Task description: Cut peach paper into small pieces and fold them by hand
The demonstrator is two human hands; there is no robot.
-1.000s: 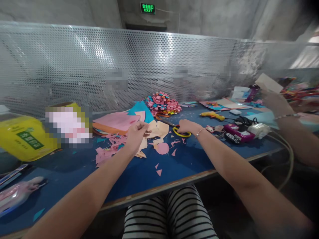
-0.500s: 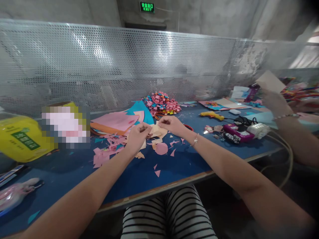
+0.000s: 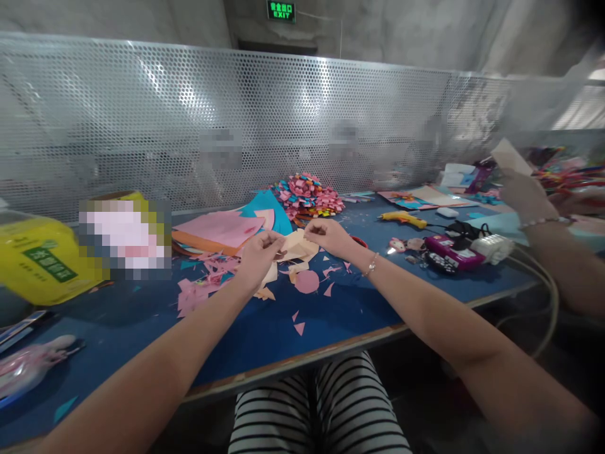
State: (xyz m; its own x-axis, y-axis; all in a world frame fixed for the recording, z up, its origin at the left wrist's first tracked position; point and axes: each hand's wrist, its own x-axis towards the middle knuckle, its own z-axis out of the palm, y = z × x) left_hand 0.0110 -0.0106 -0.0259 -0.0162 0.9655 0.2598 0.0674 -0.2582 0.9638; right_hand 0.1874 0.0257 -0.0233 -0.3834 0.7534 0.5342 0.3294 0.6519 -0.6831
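A concrete room is closed off behind the blue table (image 3: 340, 315) by a perforated metal screen (image 3: 259, 107), above which a green exit sign (image 3: 281, 11) is lit. Peach paper (image 3: 295, 243) is spread between the wearer's two hands, just right of the left grip (image 3: 259, 253) and just left of the right grip (image 3: 328, 236). The left grip is closed, thumb against fingers, with the paper's left edge pinched in it. The right grip is nearly closed, its fingertips bunched at the paper's upper right edge; whether paper is held there cannot be told. One corner is pointed toward the screen; the long axis seems to be laid left to right, though both ends are partly covered. A pink disc (image 3: 307, 282) is seen just nearer the wearer, and pink scraps (image 3: 196, 291) are strewn to the left. Farther off, a pink sheet (image 3: 220, 228) is stacked over orange, and coloured pieces (image 3: 307, 192) are heaped. At right, a yellow glue gun (image 3: 401, 219) is laid down, and pale paper (image 3: 511, 157) is held by a co-worker's hand (image 3: 524, 189).
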